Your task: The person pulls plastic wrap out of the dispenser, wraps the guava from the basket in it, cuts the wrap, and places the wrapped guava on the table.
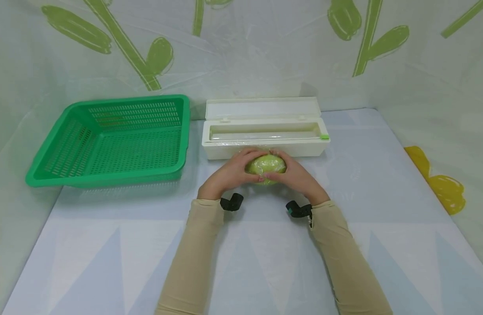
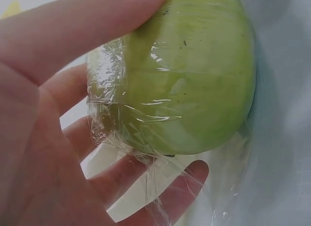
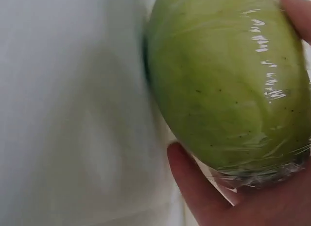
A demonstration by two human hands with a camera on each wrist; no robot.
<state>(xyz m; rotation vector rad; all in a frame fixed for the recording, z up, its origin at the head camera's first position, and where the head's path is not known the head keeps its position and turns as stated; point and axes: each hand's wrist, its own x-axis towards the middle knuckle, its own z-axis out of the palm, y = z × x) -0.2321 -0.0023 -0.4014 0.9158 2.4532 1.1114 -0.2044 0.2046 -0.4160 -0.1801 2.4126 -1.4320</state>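
A pale green, smooth oval fruit (image 1: 266,164) with small dark specks is wrapped in clear cling film. It sits between both hands, just in front of the long white box. The left hand (image 1: 235,169) grips its left side, thumb over the near face and fingers spread behind. From the other side, the right hand (image 1: 298,175) holds the fruit with thumb in front and fingers around the back. Loose, wrinkled cling film (image 2: 153,182) trails off the fruit across the left fingers. In the right wrist view, film (image 3: 265,173) bunches at the fruit's end by the palm.
Close behind the hands stands a white cling film dispenser (image 1: 265,149), its lid (image 1: 263,109) raised and a green tab at its right end. A green plastic basket (image 1: 107,178) is to the left. Patterned sheeting (image 1: 261,52) rises behind the table.
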